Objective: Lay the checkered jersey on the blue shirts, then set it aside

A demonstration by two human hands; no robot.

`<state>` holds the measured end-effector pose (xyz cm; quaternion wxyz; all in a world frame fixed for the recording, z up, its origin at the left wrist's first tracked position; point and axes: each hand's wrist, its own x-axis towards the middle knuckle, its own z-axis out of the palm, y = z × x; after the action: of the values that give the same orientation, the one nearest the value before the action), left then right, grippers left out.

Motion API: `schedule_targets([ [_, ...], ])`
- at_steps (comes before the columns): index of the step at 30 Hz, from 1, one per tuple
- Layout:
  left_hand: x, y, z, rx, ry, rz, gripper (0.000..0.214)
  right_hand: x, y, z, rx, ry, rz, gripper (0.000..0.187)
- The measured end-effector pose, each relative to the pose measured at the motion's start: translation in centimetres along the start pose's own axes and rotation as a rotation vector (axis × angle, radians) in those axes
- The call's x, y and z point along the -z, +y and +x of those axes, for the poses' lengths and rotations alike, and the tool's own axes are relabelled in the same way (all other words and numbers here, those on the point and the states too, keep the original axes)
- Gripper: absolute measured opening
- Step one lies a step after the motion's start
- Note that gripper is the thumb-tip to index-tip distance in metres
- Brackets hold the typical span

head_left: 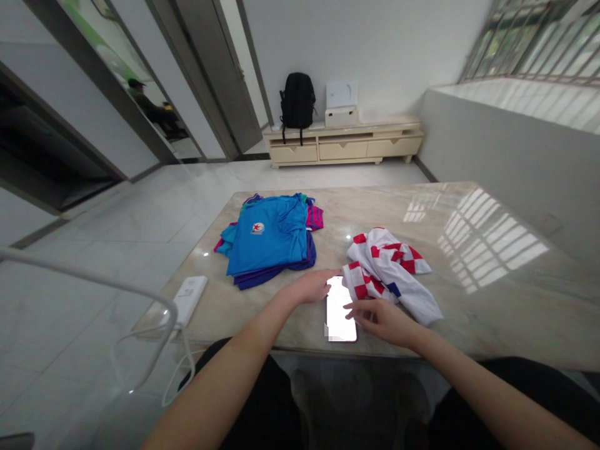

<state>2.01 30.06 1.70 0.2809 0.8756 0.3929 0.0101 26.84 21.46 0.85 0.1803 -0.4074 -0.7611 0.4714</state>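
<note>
A smartphone [340,309] with a bright white screen lies flat on the marble table [469,325], close to the near edge. My left hand [307,287] rests on the table with its fingertips at the phone's top edge. My right hand [377,320] reaches in from the right, its fingers over the phone's right edge. Just beyond it lies a crumpled red-and-white checked shirt [389,269]. A stack of folded shirts with a blue one on top [267,234] sits left of my left hand, not touching it.
A white power bank [190,300] with a white cable lies at the table's left edge. A pale cable [94,275] arcs across the near left. Beyond the table stands a low cream cabinet [342,147] holding a black backpack [297,103]. A person [150,109] appears in a glass panel.
</note>
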Motion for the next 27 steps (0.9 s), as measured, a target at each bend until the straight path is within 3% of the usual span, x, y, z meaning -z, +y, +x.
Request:
schedule_targets([
  [12,0.14,0.3,-0.05,0.003,-0.001,0.004,0.062,0.16,0.32,0.06,-0.01,0.085,-0.147,0.036],
  [19,0.04,0.1,-0.02,-0.005,0.009,0.004,0.063,0.16,-0.07,0.02,-0.006,0.001,-0.001,0.037],
  [27,-0.04,-0.04,-0.09,-0.004,0.006,0.006,0.062,0.23,0.03,0.0,-0.007,0.034,-0.043,0.035],
])
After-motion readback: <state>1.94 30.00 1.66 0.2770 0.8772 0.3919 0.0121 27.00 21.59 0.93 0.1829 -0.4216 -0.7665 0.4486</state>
